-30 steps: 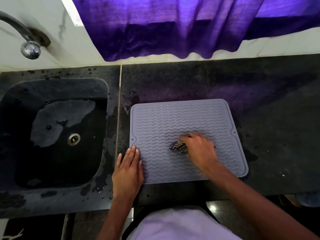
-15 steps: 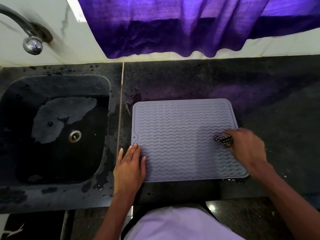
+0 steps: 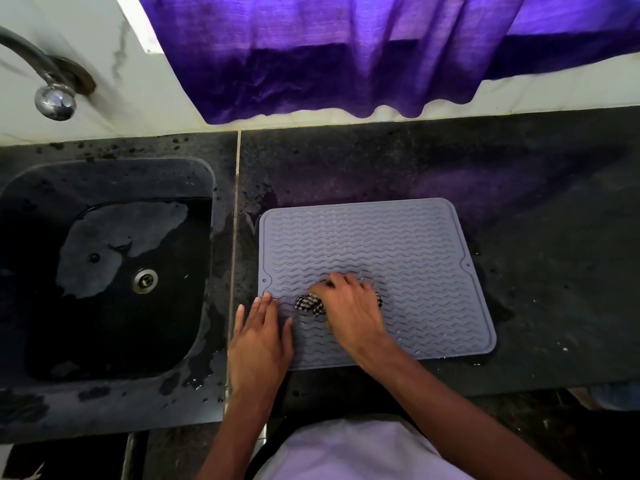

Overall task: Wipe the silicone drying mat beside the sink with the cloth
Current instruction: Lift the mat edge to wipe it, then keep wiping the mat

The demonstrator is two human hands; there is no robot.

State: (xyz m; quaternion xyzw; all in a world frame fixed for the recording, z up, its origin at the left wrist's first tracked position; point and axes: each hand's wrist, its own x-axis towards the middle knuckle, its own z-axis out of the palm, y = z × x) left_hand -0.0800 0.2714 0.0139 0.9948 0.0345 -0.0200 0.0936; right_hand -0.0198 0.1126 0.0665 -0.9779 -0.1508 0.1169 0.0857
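Counter [image 3: 519, 174] — cloth [image 3: 308, 304] under right hand [image 3: 349, 306], left side of mat [image 3: 398, 244]

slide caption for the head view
Right hand grips checked cloth on grey mat beside sink; left hand presses mat's near-left edge.

The dark counter [image 3: 519, 161] before me is wet and speckled beside the sink [image 3: 104, 181]. The grey drying mat [image 3: 398, 237] lies flat on it, just right of the seam [image 3: 236, 202], with my left hand [image 3: 258, 344] flat across its near-left edge.
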